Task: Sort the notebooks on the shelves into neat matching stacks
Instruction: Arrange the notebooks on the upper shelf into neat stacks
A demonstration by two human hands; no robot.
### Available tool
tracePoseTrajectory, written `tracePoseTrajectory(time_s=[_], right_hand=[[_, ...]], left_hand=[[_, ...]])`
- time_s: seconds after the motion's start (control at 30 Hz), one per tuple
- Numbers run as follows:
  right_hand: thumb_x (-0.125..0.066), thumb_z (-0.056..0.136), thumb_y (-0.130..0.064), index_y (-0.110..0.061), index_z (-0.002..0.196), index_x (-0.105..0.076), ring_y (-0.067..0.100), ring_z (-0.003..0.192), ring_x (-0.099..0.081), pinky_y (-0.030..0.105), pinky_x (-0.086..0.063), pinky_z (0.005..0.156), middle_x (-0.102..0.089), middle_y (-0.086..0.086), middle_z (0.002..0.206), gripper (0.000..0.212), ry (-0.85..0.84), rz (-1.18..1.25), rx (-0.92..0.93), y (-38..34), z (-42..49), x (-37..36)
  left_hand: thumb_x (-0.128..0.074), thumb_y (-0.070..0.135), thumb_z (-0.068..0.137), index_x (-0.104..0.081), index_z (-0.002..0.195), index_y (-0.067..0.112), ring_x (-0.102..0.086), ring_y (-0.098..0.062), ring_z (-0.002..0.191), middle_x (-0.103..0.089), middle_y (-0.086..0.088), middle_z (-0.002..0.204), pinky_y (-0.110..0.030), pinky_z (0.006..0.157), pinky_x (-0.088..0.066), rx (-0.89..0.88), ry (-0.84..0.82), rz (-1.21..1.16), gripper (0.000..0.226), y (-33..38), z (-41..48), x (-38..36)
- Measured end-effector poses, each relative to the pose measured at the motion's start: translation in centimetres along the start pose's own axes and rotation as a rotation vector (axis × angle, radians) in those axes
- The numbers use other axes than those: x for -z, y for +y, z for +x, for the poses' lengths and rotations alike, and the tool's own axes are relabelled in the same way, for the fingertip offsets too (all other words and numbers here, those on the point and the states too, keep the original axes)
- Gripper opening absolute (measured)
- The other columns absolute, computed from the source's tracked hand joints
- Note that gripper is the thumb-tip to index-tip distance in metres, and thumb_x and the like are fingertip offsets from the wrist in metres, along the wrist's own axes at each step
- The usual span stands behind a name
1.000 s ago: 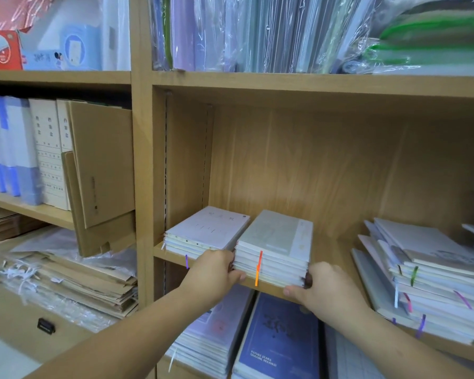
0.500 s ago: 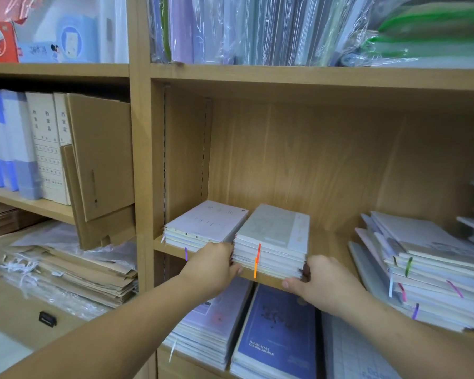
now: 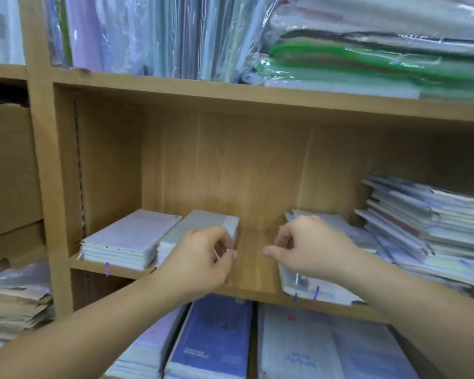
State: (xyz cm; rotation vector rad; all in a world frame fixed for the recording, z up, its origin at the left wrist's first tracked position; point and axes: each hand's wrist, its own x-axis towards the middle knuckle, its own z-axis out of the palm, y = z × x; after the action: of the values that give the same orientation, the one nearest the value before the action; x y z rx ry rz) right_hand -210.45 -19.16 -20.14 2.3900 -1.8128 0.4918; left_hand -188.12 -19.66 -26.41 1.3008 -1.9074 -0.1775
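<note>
Head view. On the shelf (image 3: 252,272), a white stack (image 3: 126,242) and a grey stack (image 3: 203,222) of notebooks sit touching at the left end. The left hand (image 3: 200,261) is curled at the grey stack's front corner; whether it grips cannot be told. The right hand (image 3: 309,247) is curled, holding nothing, above an untidy pile (image 3: 337,224).

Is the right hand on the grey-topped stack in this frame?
No, the right hand is over the loose pile at the right, with bare shelf between it and the grey-topped stack.
</note>
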Motion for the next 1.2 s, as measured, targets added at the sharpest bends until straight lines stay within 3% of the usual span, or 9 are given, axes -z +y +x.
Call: tracePoseTrajectory(time_s=[0.1, 0.17, 0.23, 0.33, 0.53, 0.67, 0.93, 1.07, 1.2], right_hand=[[-0.062, 0.087, -0.063, -0.024, 0.073, -0.072, 0.012, 0.073, -0.062, 0.031, -0.05, 0.065, -0.063, -0.009, 0.068, 0.042, 0.148, 0.027, -0.042, 5.8, -0.8, 2.3], [-0.062, 0.089, -0.061, -0.025, 0.098, -0.076, 0.017, 0.099, -0.066, 0.033, -0.054, 0.083, -0.07, -0.007, 0.097, 0.04, 0.186, -0.009, -0.1, 9.1, -1.6, 2.8], [-0.059, 0.091, -0.062, -0.023, 0.117, -0.073, 0.019, 0.118, -0.062, 0.034, -0.051, 0.095, -0.069, -0.002, 0.12, 0.048, 0.153, -0.088, -0.158, 11.5, -2.4, 2.6], [-0.052, 0.093, -0.067, -0.018, 0.118, -0.07, 0.022, 0.118, -0.062, 0.041, -0.052, 0.097, -0.07, 0.001, 0.123, 0.057, 0.06, -0.045, -0.208, 13.9, -2.8, 1.7], [-0.031, 0.1, -0.067, -0.028, 0.129, -0.062, 0.026, 0.123, -0.057, 0.039, -0.049, 0.098, -0.065, 0.002, 0.13, 0.058, -0.1, 0.07, -0.315, 15.8, -0.8, 0.5], [-0.029, 0.1, -0.069, -0.023, 0.134, -0.061, 0.03, 0.129, -0.054, 0.04, -0.045, 0.105, -0.061, 0.007, 0.138, 0.066, -0.128, 0.094, -0.398, 16.2, 1.7, 0.0], [-0.038, 0.09, -0.075, -0.024, 0.084, -0.071, 0.024, 0.091, -0.063, 0.032, -0.046, 0.069, -0.069, 0.001, 0.087, 0.061, -0.004, -0.037, -0.349, 16.3, 2.5, -1.9], [-0.04, 0.088, -0.077, -0.027, 0.086, -0.072, 0.016, 0.089, -0.065, 0.033, -0.054, 0.077, -0.07, -0.008, 0.085, 0.06, -0.008, 0.023, -0.327, 16.4, 1.7, -2.0], [-0.039, 0.082, -0.082, -0.027, 0.097, -0.075, 0.011, 0.094, -0.067, 0.036, -0.057, 0.086, -0.075, -0.008, 0.094, 0.067, -0.013, 0.098, -0.3, 16.7, 0.8, -1.9]], left_hand=[[-0.069, 0.035, 0.093, -0.065, 0.085, 0.022, -0.056, -0.001, 0.058, -0.062, 0.01, 0.065, -0.022, 0.06, -0.046, -0.015, -0.063, -0.126, 0.015, 3.2, 2.5, -4.2], [-0.067, 0.041, 0.094, -0.067, 0.083, 0.021, -0.059, -0.007, 0.063, -0.065, 0.009, 0.068, -0.031, 0.068, -0.052, 0.033, -0.118, -0.222, 0.023, 4.5, 4.4, -7.1], [-0.061, 0.056, 0.09, -0.068, 0.078, 0.015, -0.058, -0.012, 0.061, -0.063, 0.009, 0.063, -0.039, 0.07, -0.055, 0.114, -0.178, -0.273, 0.043, 5.6, 6.1, -9.4], [-0.055, 0.074, 0.077, -0.068, 0.077, 0.005, -0.06, -0.02, 0.061, -0.062, -0.002, 0.061, -0.048, 0.075, -0.059, 0.234, -0.191, -0.366, 0.07, 7.0, 7.5, -11.9], [-0.07, 0.057, 0.088, -0.077, 0.089, 0.007, -0.055, -0.012, 0.051, -0.059, 0.004, 0.058, -0.019, 0.05, -0.042, 0.427, -0.186, -0.441, 0.051, 8.1, 9.5, -12.7], [-0.075, 0.058, 0.084, -0.071, 0.095, 0.01, -0.054, -0.014, 0.054, -0.062, 0.002, 0.068, -0.018, 0.05, -0.041, 0.491, -0.265, -0.475, 0.05, 8.8, 10.4, -13.1], [-0.08, 0.044, 0.085, -0.064, 0.09, 0.008, -0.049, -0.015, 0.046, -0.06, -0.004, 0.064, -0.021, 0.042, -0.036, 0.587, -0.242, -0.541, 0.04, 9.8, 11.0, -13.2], [-0.079, 0.032, 0.085, -0.067, 0.091, 0.007, -0.045, -0.013, 0.04, -0.056, -0.002, 0.054, -0.022, 0.042, -0.034, 0.623, -0.281, -0.639, 0.028, 10.2, 10.2, -12.6], [-0.074, 0.028, 0.084, -0.07, 0.096, 0.006, -0.052, -0.018, 0.048, -0.062, -0.007, 0.067, -0.024, 0.044, -0.038, 0.629, -0.391, -0.693, 0.025, 10.5, 9.5, -11.9]])
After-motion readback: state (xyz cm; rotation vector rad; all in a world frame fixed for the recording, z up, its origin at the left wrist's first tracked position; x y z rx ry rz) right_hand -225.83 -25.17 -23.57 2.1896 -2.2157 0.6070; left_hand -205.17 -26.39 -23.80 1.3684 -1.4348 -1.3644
